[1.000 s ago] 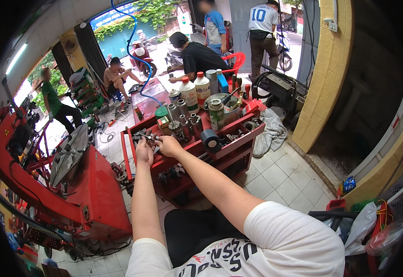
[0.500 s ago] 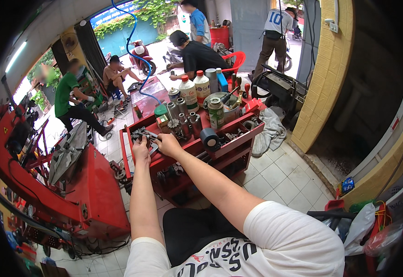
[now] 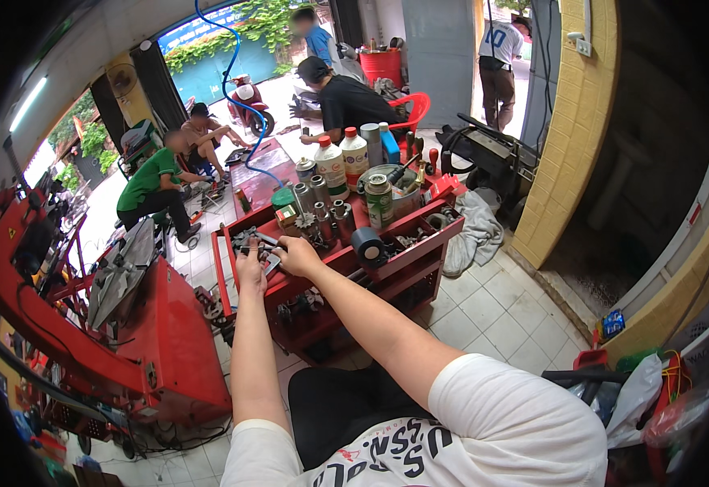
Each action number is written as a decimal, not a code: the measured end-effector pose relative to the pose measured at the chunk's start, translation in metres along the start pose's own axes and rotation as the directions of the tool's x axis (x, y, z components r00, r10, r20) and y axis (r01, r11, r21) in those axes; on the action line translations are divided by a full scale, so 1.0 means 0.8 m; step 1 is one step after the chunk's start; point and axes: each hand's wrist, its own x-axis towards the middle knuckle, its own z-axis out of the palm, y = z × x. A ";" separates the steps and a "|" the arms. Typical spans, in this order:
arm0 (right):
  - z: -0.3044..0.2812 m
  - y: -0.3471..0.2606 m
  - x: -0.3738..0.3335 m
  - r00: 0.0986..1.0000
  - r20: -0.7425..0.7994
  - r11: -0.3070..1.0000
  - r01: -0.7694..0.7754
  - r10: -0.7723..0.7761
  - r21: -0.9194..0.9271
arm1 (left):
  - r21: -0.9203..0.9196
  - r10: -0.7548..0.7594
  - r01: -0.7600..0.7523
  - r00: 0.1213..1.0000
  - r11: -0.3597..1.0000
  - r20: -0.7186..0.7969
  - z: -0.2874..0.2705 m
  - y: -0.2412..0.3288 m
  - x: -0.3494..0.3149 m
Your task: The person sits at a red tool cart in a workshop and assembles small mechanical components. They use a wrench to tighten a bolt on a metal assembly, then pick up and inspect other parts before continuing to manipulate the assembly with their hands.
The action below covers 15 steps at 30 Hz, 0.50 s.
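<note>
Both arms reach out over the left tray of a red tool cart (image 3: 346,286). My left hand (image 3: 251,273) is closed, fingers up, at the tray's near side. Just right of it, my right hand (image 3: 298,259) is closed too, its fingertips pointing left. Between them is a small grey metal part (image 3: 268,243), pinched from both sides; its exact kind is too small to make out. Loose metal pieces (image 3: 245,236) lie in the tray behind the fingers. To the right stand several steel sockets (image 3: 320,188) and a small toothed metal gear (image 3: 306,219).
White bottles with red caps (image 3: 331,166), a green-and-white can (image 3: 379,203) and a black tape roll (image 3: 368,243) crowd the cart. A red machine (image 3: 172,341) stands left. A blue hose (image 3: 226,77) hangs ahead. Several people are beyond, including one in green (image 3: 159,174).
My hands stay over the tray with only slight movement. The person in green has crouched lower and moved right. The person in the doorway has straightened somewhat; the one in blue has shifted left.
</note>
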 end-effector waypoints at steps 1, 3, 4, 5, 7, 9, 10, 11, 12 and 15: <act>0.000 0.004 0.001 1.000 0.005 1.000 -0.011 0.011 -0.005 | -0.027 -0.005 0.006 0.999 1.000 0.033 0.001 -0.001 0.000; 0.004 0.007 0.005 0.999 0.013 0.999 -0.038 0.038 -0.006 | -0.053 -0.003 0.008 0.995 0.999 0.098 -0.001 0.001 -0.004; -0.003 0.023 0.007 0.998 0.001 0.997 -0.069 0.069 -0.021 | -0.063 -0.017 0.026 0.989 0.998 0.145 0.024 -0.005 -0.015; -0.002 0.025 0.009 0.996 0.000 0.996 -0.086 0.086 -0.019 | -0.062 -0.013 0.024 0.984 0.998 0.180 0.030 0.000 -0.022; 0.000 0.023 0.011 0.996 0.021 0.996 -0.084 0.084 0.014 | -0.003 0.030 -0.030 0.985 1.000 0.168 0.022 0.001 -0.015; 0.004 0.016 0.011 0.997 0.028 0.997 -0.070 0.069 0.041 | 0.068 0.070 -0.075 0.994 0.995 0.084 0.007 0.003 -0.011; 0.003 0.018 0.008 0.998 0.015 0.997 -0.064 0.063 0.043 | 0.041 0.055 -0.056 0.998 0.998 0.034 0.009 0.000 -0.013; -0.002 0.017 0.003 0.998 0.002 0.997 -0.057 0.057 0.044 | 0.069 0.046 -0.046 0.999 0.997 0.002 0.011 -0.001 -0.013; 0.000 0.020 0.005 0.999 -0.021 0.998 -0.026 0.028 0.060 | 0.097 0.037 -0.034 0.999 0.995 -0.031 0.012 0.000 -0.012; -0.004 0.017 0.003 1.000 -0.003 0.996 -0.019 0.020 0.085 | 0.110 0.003 0.009 0.994 0.994 -0.110 0.012 0.000 -0.009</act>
